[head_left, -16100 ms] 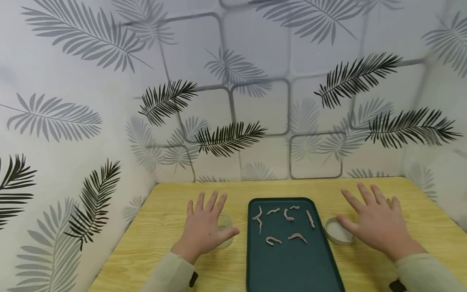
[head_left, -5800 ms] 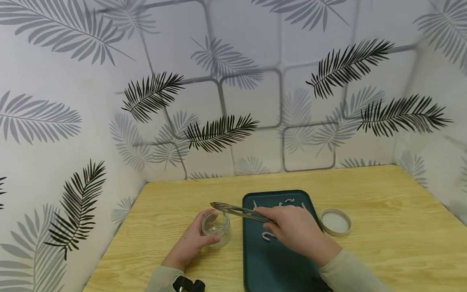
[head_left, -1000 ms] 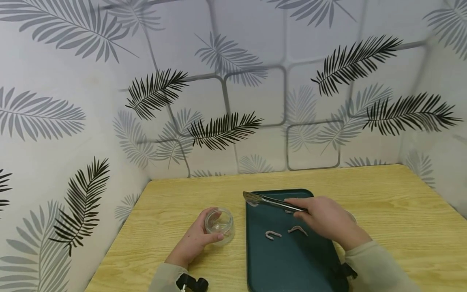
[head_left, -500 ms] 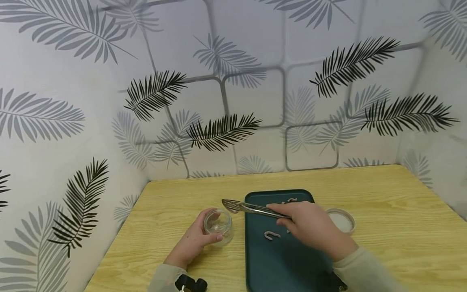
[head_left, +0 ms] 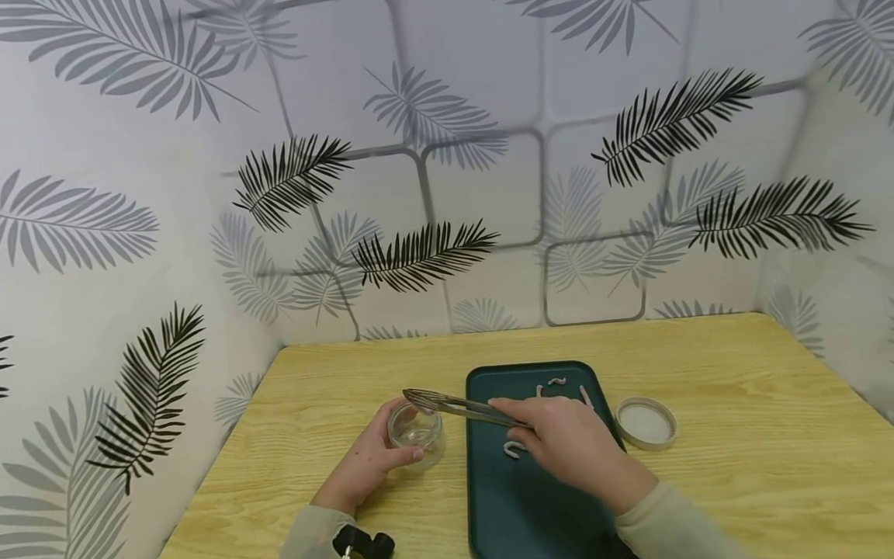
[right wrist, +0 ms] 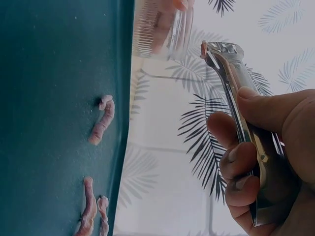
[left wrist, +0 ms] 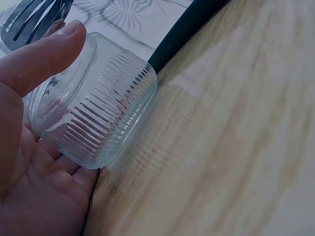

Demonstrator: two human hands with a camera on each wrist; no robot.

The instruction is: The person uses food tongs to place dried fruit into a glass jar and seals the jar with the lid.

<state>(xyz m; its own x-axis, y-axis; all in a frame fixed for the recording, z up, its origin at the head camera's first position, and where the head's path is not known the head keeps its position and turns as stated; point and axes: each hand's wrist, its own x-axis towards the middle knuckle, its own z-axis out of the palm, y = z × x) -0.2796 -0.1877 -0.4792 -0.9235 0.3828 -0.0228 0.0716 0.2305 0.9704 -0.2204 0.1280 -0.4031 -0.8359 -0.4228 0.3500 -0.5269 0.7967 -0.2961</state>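
Observation:
My left hand grips a clear ribbed glass jar on the table, left of the dark green tray. In the left wrist view the thumb lies along the side of the jar's mouth. My right hand holds metal tongs, squeezed nearly together, their tips over the jar's mouth. A small pinkish, meat-like strip sticks out between the tips in the right wrist view. Several similar curled strips lie on the tray; my right hand hides part of it from the head view.
Right of the tray, a round lid lies on the wooden table. A leaf-patterned wall covering rises behind the table's back edge. A black wrist-camera mount sits at my left cuff.
Sixteen seconds ago both hands were spread and held nothing. Fewer strips lie on the tray now. In the last second the tongs moved left from the tray's back to the jar; the left hand stayed.

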